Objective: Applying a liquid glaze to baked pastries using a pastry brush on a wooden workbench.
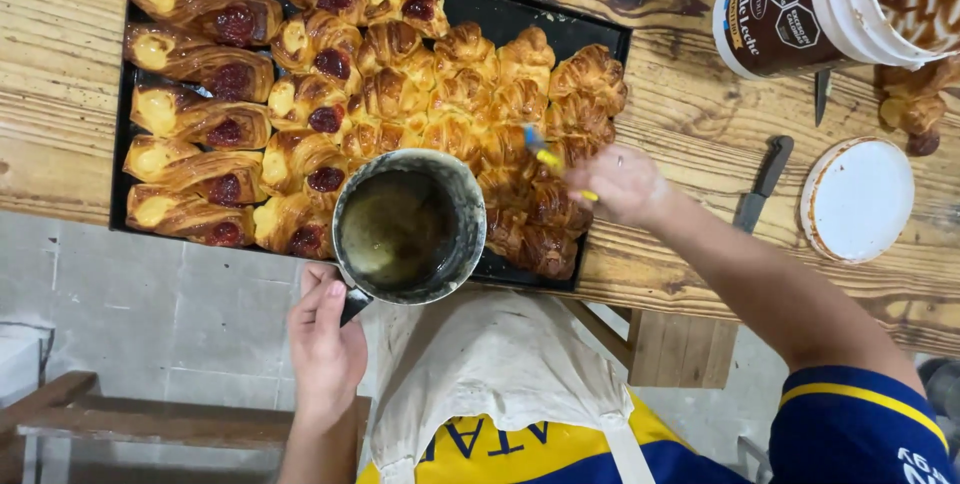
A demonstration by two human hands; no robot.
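The left hand (325, 344) grips the handle of a metal pot (408, 226) of glaze, held just above the near edge of the black baking tray (600, 39). Right of it, the right hand (620, 184) pinches a pastry brush (548, 156) over the croissants (510, 94). Beyond the right hand lie a knife (762, 182), a white lid (858, 199) and a tub of caramel spread (790, 9).

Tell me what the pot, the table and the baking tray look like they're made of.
The pot in the left hand looks like metal, dull grey and stained, with a thin worn rim. The table is wood: clear grain, knots, a glossy varnished sheen. The baking tray seems dark metal, matte black, though pastries hide most of it.
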